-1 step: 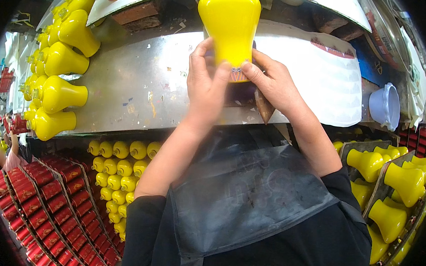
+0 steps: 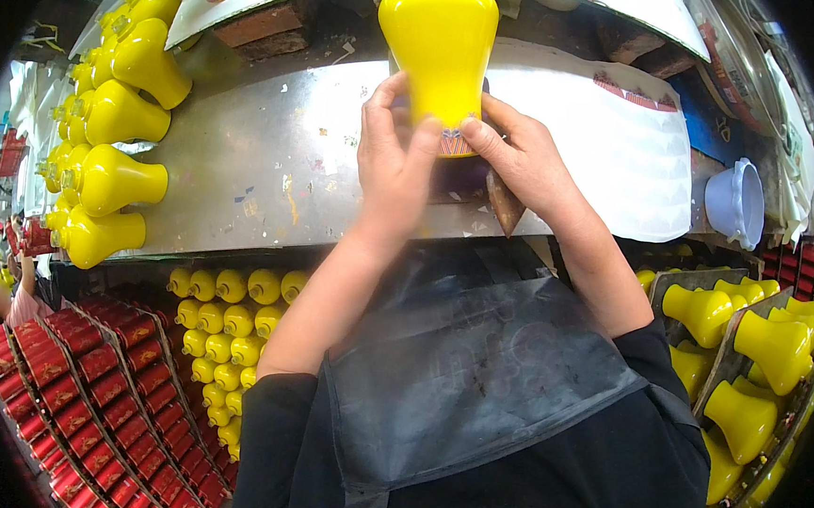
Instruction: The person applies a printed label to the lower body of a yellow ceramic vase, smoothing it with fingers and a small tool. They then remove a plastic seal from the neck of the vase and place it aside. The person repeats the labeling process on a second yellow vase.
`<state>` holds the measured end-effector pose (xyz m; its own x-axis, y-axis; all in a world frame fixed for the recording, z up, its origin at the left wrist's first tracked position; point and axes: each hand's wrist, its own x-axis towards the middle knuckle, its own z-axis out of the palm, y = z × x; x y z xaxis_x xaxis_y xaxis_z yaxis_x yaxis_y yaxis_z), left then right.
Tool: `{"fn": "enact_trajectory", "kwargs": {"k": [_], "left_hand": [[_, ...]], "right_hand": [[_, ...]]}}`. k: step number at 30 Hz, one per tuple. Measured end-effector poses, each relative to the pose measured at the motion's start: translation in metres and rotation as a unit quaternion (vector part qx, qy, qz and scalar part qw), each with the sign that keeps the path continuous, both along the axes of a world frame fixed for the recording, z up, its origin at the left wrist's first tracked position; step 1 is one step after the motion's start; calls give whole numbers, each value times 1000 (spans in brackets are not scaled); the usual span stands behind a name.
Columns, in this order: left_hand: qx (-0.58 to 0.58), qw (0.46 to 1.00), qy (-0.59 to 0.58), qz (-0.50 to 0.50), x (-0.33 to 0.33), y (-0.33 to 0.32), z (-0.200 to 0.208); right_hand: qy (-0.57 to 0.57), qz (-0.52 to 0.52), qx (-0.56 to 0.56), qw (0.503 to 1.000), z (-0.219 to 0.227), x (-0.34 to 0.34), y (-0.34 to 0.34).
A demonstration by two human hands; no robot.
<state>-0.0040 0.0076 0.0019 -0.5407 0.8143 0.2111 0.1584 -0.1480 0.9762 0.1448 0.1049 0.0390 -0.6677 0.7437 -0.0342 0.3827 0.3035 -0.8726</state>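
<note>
A glossy yellow bottle (image 2: pixel 437 48) lies over the bench with its wide shoulder pointing away from me and its narrower foot end toward me. My left hand (image 2: pixel 390 158) wraps the left side of the narrow part, its thumb on the surface; that hand is slightly blurred. On the opposite side my right hand (image 2: pixel 527 159) grips the same end, thumb pressed beside a small patterned strip (image 2: pixel 454 143) near the foot. Fingers of both hands are partly hidden behind the bottle. Just below it, a brown pointed piece (image 2: pixel 505 204) stands at the bench edge.
The metal bench (image 2: pixel 244 158) carries yellow bottles (image 2: pixel 124 182) at left and a white sheet (image 2: pixel 593 154) with a patterned strip at right. A pale blue tub (image 2: pixel 734 203) stands far right. Racked yellow bottles (image 2: pixel 750 349), red boxes (image 2: pixel 97 364) and a person (image 2: pixel 26 303) are around.
</note>
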Motion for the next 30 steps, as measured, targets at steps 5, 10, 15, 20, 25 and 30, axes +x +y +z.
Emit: {"fn": "enact_trajectory", "kwargs": {"k": [5, 10, 15, 20, 25, 30], "left_hand": [[-4, 1000, -5, 4, 0, 0, 0], [0, 1000, -6, -10, -2, -1, 0], [1, 1000, -5, -10, -2, -1, -1], [-3, 1000, -6, -9, -1, -1, 2], [11, 995, -76, -56, -7, -4, 9], [4, 990, -116, -86, -11, -6, 16]], "right_hand": [[-7, 7, -24, 1000, 4, 1, 1], [-30, 16, -53, 998, 5, 3, 2], [12, -2, -6, 1000, 0, 1, 0], [-9, 5, -33, 999, 4, 0, 0], [-20, -8, -192, 981, 14, 5, 5], [15, 32, -117, 993, 9, 7, 9]]}}
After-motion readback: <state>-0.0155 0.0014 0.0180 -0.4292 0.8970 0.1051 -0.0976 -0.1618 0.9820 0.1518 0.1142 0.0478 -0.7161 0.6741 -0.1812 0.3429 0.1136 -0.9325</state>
